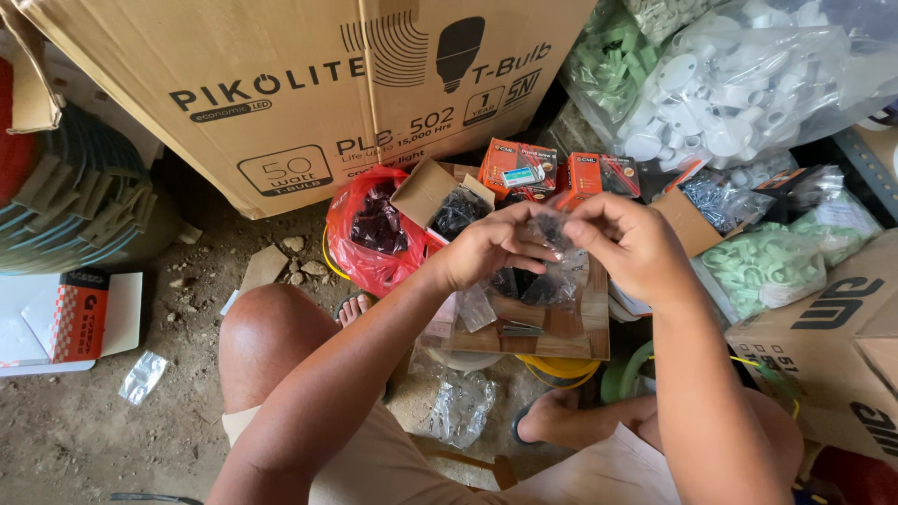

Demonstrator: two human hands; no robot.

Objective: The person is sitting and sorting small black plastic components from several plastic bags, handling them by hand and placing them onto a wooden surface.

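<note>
We've got a small clear plastic bag pinched between both hands, held up just above a wooden board that sits in front of our knees. Our left hand has its fingers curled closed on the bag's left edge, and our right hand grips the other side with fingers bent in tight, so it's clamped from both ends. More little clear bags with dark bits lie on the board right under it. Just behind sit a red plastic bag, an open small carton of black parts and two orange boxes. A big cardboard box stands further back, with bags of white fittings off right.
</note>
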